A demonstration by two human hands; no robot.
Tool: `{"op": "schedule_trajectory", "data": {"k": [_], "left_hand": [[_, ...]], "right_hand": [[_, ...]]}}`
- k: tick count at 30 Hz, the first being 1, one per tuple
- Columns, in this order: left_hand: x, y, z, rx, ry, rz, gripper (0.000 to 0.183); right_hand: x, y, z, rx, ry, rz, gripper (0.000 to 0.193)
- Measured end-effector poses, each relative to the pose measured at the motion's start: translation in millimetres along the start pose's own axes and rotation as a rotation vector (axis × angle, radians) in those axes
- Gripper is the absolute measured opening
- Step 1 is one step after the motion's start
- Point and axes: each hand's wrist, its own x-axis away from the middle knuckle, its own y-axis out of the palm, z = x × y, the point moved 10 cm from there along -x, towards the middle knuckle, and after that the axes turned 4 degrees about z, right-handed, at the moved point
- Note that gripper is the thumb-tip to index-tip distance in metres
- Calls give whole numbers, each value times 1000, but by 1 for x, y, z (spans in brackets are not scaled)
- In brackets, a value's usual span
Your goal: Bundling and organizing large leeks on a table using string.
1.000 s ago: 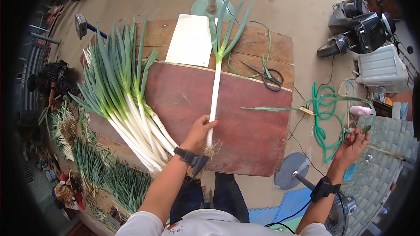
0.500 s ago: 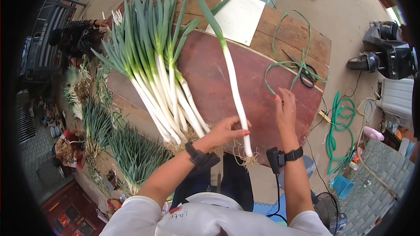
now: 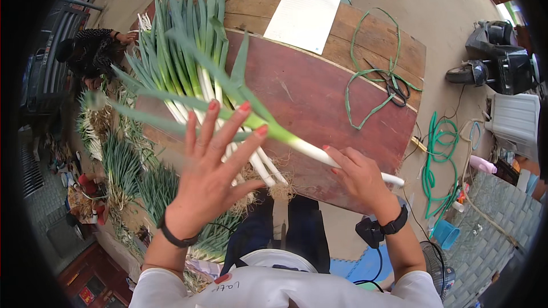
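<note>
A single large green onion (image 3: pixel 311 151) lies across my front, its white stem gripped in my right hand (image 3: pixel 363 181) with the white end sticking out to the right. My left hand (image 3: pixel 208 168) has its fingers spread beside the green leaves of that onion, palm turned down. Behind it, a pile of green onions (image 3: pixel 182 57) rests on the reddish-brown tabletop (image 3: pixel 285 88). Their leaves point away from me, and the stringy roots (image 3: pixel 281 189) hang near the front edge. My left hand covers part of the pile.
Black scissors (image 3: pixel 398 92) and a loop of green strap (image 3: pixel 352 74) lie on the right of the table, by a white paper sheet (image 3: pixel 301 17). Bundles of green onions (image 3: pixel 121 162) cover the floor at left, where another person (image 3: pixel 94 51) crouches. A green hose (image 3: pixel 432 171) coils at right.
The upright onion has swung over to lie slanted, leaves to the left. My left hand has let go and spread its fingers; my right hand has taken hold of the stem.
</note>
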Motion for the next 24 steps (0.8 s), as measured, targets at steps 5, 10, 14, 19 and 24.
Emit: {"op": "schedule_trajectory", "data": {"k": [5, 10, 14, 19, 24], "left_hand": [[22, 15, -29, 133, -101, -384, 104], [73, 87, -41, 988, -637, -420, 63], [50, 102, -13, 1294, -807, -326, 46], [-1, 148, 1, 1615, -848, -137, 43], [-57, 164, -4, 1990, -842, -173, 46]], "right_hand": [[-10, -55, -46, 153, -462, 152, 46], [-51, -78, -33, 354, -548, 417, 35], [-64, -114, 17, 88, -117, 759, 46], [-57, 39, 70, -1268, 289, 281, 56], [-29, 102, -1, -2175, 281, -15, 71]]}}
